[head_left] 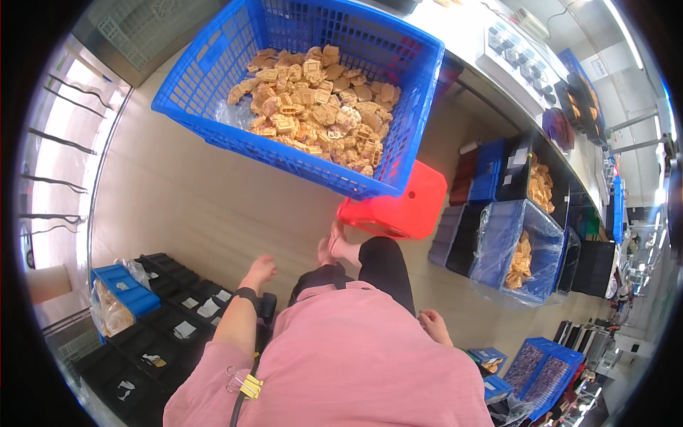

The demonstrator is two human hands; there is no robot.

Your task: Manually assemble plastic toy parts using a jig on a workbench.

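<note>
My left hand [261, 272] hangs in the air left of my body, its fingers curled in, with nothing seen in it. A dark band circles that wrist. On my right side, my right hand [432, 326] hangs low with its fingers loosely apart and no object showing in it. Neither hand touches anything. Ahead of me, a big blue plastic basket [235, 146] holds a heap of small gold-coloured moulded pieces [313, 99], some clear plastic lying beside them. Under its near right corner stands a red plastic stool [409, 206].
Black crates [153, 331] and a small blue bin [128, 288] stand on the left. To the right, a plastic-lined blue crate [530, 235] holds more gold pieces below a long workbench [498, 92]. Blue baskets [544, 370] stand at the lower right.
</note>
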